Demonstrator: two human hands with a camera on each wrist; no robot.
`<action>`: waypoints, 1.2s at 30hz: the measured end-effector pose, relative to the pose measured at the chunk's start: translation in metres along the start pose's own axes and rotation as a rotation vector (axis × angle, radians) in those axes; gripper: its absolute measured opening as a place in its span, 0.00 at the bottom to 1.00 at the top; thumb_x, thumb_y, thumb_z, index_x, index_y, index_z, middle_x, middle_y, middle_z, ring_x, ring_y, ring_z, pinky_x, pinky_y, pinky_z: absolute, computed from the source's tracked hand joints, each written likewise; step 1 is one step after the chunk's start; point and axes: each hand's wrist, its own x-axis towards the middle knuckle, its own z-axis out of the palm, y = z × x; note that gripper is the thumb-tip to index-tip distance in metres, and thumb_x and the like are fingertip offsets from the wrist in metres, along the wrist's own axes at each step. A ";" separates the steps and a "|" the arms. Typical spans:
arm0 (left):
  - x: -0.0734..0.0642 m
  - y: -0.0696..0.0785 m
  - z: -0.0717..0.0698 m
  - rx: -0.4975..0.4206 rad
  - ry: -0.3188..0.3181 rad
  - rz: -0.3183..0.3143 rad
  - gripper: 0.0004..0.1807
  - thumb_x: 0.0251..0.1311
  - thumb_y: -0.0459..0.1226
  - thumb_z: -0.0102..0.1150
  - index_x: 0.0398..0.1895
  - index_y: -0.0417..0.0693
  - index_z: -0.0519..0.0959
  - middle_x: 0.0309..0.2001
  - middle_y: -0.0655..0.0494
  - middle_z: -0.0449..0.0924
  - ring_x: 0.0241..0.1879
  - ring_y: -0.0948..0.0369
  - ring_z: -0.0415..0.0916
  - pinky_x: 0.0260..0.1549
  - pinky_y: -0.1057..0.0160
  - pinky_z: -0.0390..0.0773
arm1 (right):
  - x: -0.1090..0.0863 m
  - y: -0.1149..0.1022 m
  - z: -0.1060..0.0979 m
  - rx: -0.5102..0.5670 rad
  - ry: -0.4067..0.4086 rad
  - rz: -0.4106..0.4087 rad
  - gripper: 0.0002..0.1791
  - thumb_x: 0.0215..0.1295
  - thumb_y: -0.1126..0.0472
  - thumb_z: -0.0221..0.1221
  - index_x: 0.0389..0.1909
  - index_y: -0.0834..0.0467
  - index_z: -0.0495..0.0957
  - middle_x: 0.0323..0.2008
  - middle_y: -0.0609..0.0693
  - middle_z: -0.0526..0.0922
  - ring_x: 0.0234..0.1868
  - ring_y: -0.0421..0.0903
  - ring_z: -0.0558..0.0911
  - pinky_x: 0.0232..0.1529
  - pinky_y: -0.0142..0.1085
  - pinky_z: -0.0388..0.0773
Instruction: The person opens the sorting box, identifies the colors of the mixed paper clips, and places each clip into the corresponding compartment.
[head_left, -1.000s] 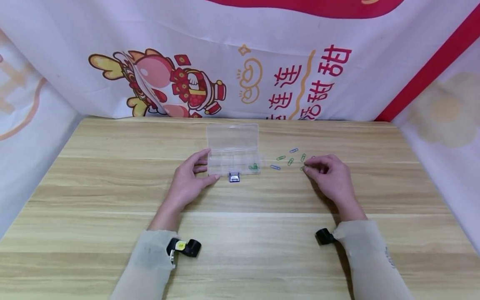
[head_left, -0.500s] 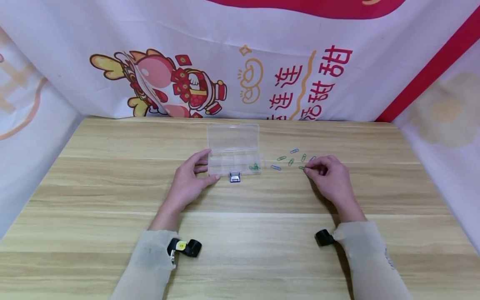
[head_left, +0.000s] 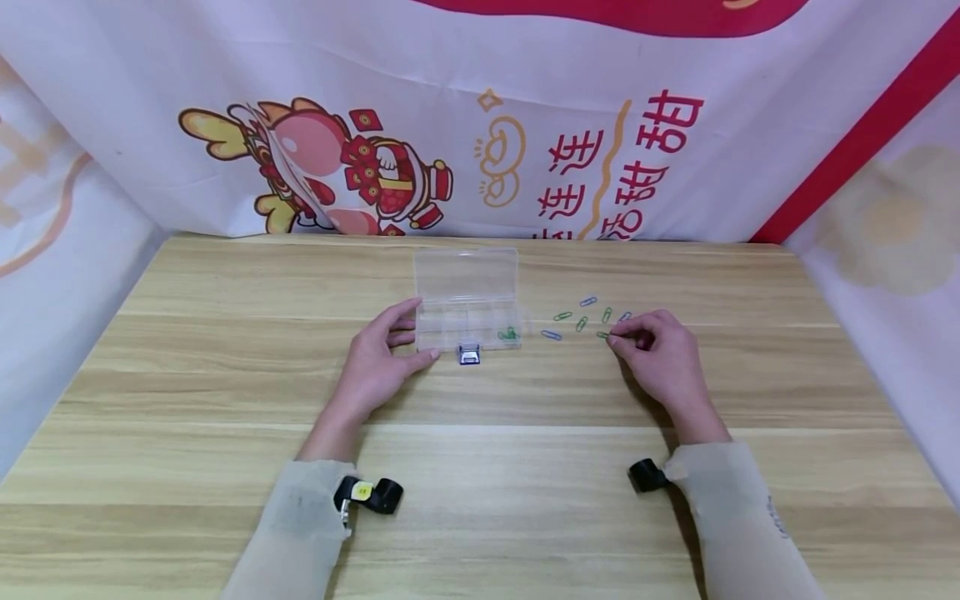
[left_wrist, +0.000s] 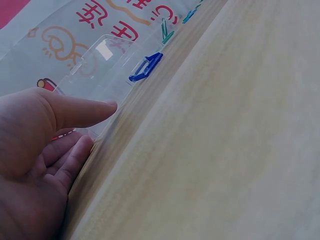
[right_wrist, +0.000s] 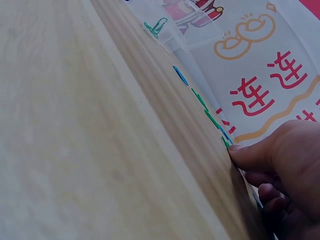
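A clear plastic compartment box (head_left: 442, 318) stands on the table with its lid raised at the back. My left hand (head_left: 375, 358) holds the box's left end, thumb at the front corner and index finger toward the back. Green paper clips (head_left: 508, 333) lie in the front right compartment. Right of the box, my right hand (head_left: 663, 354) pinches a green paper clip (head_left: 602, 335) between thumb and index finger, low at the tabletop. Part of that clip is hidden by the fingertips. In the right wrist view the thumb (right_wrist: 255, 155) covers its end.
Several loose clips lie between the box and my right hand, among them a blue clip (head_left: 551, 335), a green clip (head_left: 562, 317) and another blue clip (head_left: 588, 301). A blue latch (head_left: 469, 356) sticks out from the box front. A printed cloth (head_left: 450, 125) hangs behind the table.
My right fingertips have shifted slightly, and more of the green clip and of a blue clip behind them now shows. My left hand and the box have stayed put.
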 end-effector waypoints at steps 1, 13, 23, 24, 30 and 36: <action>0.000 0.000 0.000 0.001 -0.001 0.000 0.43 0.65 0.34 0.75 0.82 0.58 0.68 0.69 0.45 0.76 0.69 0.46 0.78 0.72 0.47 0.79 | 0.000 0.000 0.000 -0.002 0.001 -0.001 0.07 0.73 0.60 0.68 0.46 0.59 0.89 0.47 0.57 0.81 0.43 0.51 0.77 0.41 0.34 0.73; 0.000 0.000 0.000 0.011 0.000 -0.001 0.42 0.65 0.34 0.75 0.82 0.58 0.68 0.70 0.45 0.76 0.69 0.46 0.77 0.72 0.47 0.79 | 0.000 0.001 0.001 -0.004 -0.002 0.010 0.08 0.74 0.60 0.67 0.48 0.60 0.89 0.49 0.57 0.81 0.45 0.52 0.78 0.43 0.36 0.74; -0.001 0.000 0.000 0.011 0.004 0.011 0.43 0.65 0.33 0.75 0.82 0.56 0.68 0.70 0.43 0.76 0.69 0.45 0.78 0.72 0.47 0.79 | 0.000 -0.002 0.002 -0.015 -0.002 -0.005 0.07 0.74 0.62 0.67 0.46 0.61 0.88 0.49 0.57 0.81 0.46 0.54 0.79 0.45 0.39 0.76; -0.001 0.000 -0.001 0.013 0.005 0.012 0.43 0.65 0.33 0.75 0.82 0.56 0.68 0.70 0.43 0.76 0.69 0.45 0.78 0.72 0.47 0.79 | 0.000 -0.002 0.002 -0.016 -0.003 -0.004 0.07 0.74 0.62 0.67 0.47 0.61 0.88 0.49 0.57 0.81 0.47 0.54 0.79 0.46 0.39 0.76; -0.001 0.000 0.000 0.020 0.007 0.016 0.43 0.65 0.33 0.75 0.82 0.56 0.68 0.70 0.43 0.76 0.68 0.45 0.78 0.72 0.47 0.79 | 0.000 -0.001 0.002 -0.017 0.008 0.010 0.08 0.73 0.61 0.68 0.47 0.61 0.89 0.50 0.57 0.81 0.46 0.53 0.79 0.46 0.38 0.76; -0.001 -0.001 0.000 0.022 0.006 0.023 0.43 0.65 0.33 0.75 0.82 0.56 0.68 0.69 0.43 0.77 0.68 0.45 0.78 0.72 0.47 0.79 | 0.001 -0.001 0.001 -0.027 -0.003 0.004 0.08 0.74 0.61 0.68 0.46 0.61 0.89 0.49 0.58 0.82 0.46 0.53 0.80 0.46 0.39 0.77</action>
